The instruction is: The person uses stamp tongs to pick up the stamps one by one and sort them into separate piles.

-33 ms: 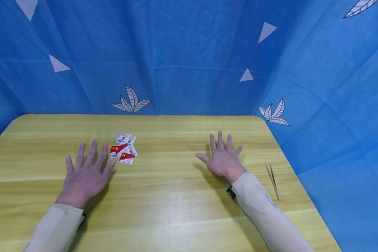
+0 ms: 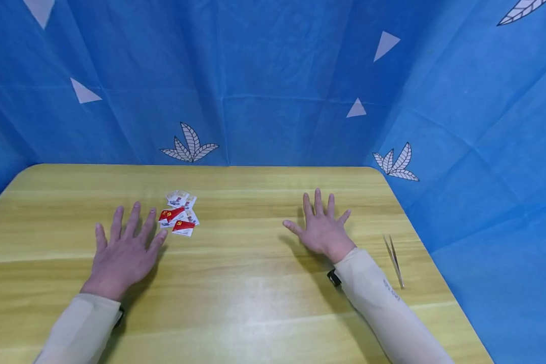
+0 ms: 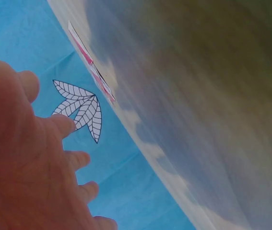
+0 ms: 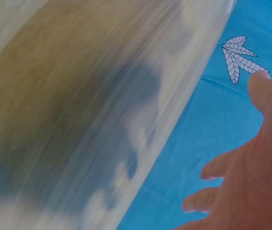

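Note:
My left hand (image 2: 124,259) is spread palm down over the left part of the table, its fingers straight and holding nothing. Just beyond its thumb lies a small loose pile of red-and-white paper pieces like stamps (image 2: 178,215), some overlapping; the left wrist view catches these stamp-like pieces (image 3: 91,62) edge-on. On the right, my right hand (image 2: 322,233) has its fingers spread and holds nothing. Shadows under both hands suggest they hover above the wood. A pair of metal tweezers (image 2: 395,263) rests to the right of the right hand, its tips pointing away from me.
The light wooden table (image 2: 255,283) has rounded far corners. Behind it and along its right side hangs a blue cloth (image 2: 273,65) printed with white leaves and triangles. Both forearms wear pale sleeves, with a dark band (image 2: 334,278) at the right wrist.

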